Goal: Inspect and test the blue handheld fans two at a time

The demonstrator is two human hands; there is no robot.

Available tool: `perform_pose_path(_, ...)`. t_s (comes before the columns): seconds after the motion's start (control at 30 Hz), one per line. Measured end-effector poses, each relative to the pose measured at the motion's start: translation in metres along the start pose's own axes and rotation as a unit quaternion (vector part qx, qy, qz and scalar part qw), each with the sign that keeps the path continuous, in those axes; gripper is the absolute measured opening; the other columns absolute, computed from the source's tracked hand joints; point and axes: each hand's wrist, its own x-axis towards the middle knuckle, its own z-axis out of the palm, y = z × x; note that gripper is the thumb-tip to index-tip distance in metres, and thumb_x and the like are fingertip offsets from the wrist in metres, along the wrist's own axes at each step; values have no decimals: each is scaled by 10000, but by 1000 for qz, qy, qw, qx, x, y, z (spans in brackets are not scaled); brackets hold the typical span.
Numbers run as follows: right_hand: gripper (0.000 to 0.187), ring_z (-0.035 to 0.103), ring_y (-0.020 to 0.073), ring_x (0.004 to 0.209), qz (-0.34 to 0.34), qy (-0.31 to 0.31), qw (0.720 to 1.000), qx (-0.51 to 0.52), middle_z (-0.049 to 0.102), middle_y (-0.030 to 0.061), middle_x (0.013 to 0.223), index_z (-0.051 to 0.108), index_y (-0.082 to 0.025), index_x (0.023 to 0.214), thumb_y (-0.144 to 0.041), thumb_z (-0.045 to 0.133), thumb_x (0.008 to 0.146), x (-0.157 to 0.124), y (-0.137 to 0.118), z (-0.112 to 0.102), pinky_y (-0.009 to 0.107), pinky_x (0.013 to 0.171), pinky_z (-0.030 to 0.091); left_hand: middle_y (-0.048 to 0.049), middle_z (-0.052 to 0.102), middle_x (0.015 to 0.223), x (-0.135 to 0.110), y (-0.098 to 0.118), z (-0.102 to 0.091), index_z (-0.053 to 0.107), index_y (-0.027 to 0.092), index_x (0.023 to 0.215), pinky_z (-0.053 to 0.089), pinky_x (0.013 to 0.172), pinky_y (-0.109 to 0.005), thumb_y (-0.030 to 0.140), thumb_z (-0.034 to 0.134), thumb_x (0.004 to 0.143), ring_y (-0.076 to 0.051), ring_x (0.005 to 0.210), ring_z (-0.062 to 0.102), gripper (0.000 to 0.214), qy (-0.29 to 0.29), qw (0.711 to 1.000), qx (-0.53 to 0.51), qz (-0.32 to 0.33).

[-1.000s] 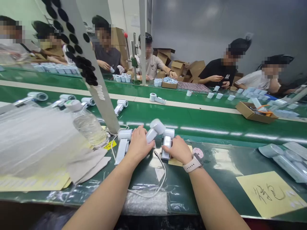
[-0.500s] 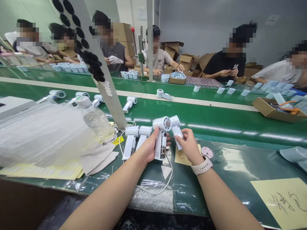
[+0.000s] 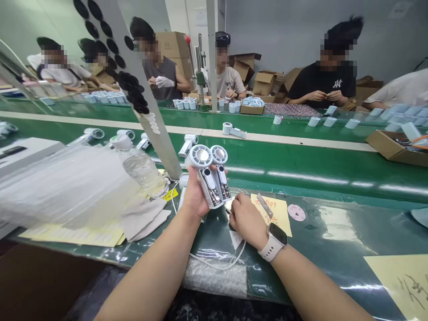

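Observation:
My left hand (image 3: 197, 196) is closed around two white handheld fans (image 3: 201, 156), held side by side and upright above the bench. Their round grilles face me, and the open handles show circuit boards inside. Just to the right, below the fans, my right hand (image 3: 245, 218) is closed, with its fingers pinched together. A small dark tip shows at those fingertips; what it belongs to is not clear. A white cable (image 3: 230, 266) loops on the bench and runs up under this hand. Behind my left hand, another white fan (image 3: 183, 180) is mostly hidden.
A water bottle (image 3: 142, 171) and plastic bags (image 3: 73, 183) lie to the left, beside a slanted metal post (image 3: 163, 151). A paper note (image 3: 282, 214) with a metal blade-like strip lies to the right. Beyond, fans rest on the green conveyor (image 3: 284, 167); several people work across it.
The second fan has passed from my right hand into my left, and both fans now turn their grilles toward me. My right hand has dropped to the bench near the cable.

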Motion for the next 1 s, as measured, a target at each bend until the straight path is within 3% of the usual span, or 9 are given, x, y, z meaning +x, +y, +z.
perform_pose_path(0.07,124,608,294,969,-4,-11,998,60,645,161,987,569,-174,817,-61,525,840,-2,-4,-2,404,843,472,-108,757,910,-1,1,2,697,162,805,595,840,-394,827,609,705,-296,990,720,678,3,1000,-10,-2)
perform_pose_path(0.13,112,627,248,853,15,-44,980,192,658,94,861,537,-194,829,-86,537,858,-5,-4,-7,373,776,476,-104,756,909,-1,1,2,682,165,755,595,842,-391,844,632,660,-303,1016,714,687,6,1000,-12,-1)
perform_pose_path(0.23,99,618,180,688,48,-114,905,406,625,-13,685,542,-204,950,-139,549,876,-9,2,-13,316,684,463,-102,756,906,1,-1,-1,648,163,692,599,808,-375,838,706,565,-298,979,722,690,7,1000,0,12)
perform_pose_path(0.33,133,570,153,601,60,-153,844,511,582,-43,602,606,-190,986,-269,589,881,-11,6,-15,294,625,435,-94,755,903,2,-3,-4,619,164,667,600,767,-370,838,746,480,-286,917,729,710,3,999,18,27)
perform_pose_path(0.47,329,498,130,566,55,-110,807,577,541,-42,595,606,-203,765,-518,688,813,-11,0,-11,282,567,395,-86,751,888,1,-5,-3,595,170,654,599,747,-365,851,738,457,-288,913,727,724,-7,999,35,26)
perform_pose_path(0.63,448,498,140,602,7,-6,791,612,542,-39,614,541,-225,728,-652,635,826,-12,-16,0,306,637,419,-85,746,944,-1,-4,0,580,170,634,597,728,-339,853,703,526,-272,944,717,702,-6,998,42,36)
perform_pose_path(0.73,442,481,139,558,25,5,785,619,496,-56,552,519,-232,722,-645,624,840,-13,-21,4,297,597,401,-83,739,920,-3,-6,2,568,169,622,592,713,-337,849,714,510,-269,924,717,705,5,997,52,50)
perform_pose_path(0.93,454,429,116,468,62,-1,735,676,411,-96,490,521,-229,766,-663,648,814,-17,-27,7,260,503,352,-77,730,904,-6,-14,5,568,173,624,562,709,-322,834,747,486,-254,905,704,698,12,994,72,82)
perform_pose_path(1.0,464,418,114,452,73,-1,731,678,398,-103,479,525,-228,777,-676,639,813,-17,-28,8,258,493,339,-75,725,905,-6,-15,5,574,175,624,554,702,-318,830,749,494,-249,899,696,690,14,993,76,92)
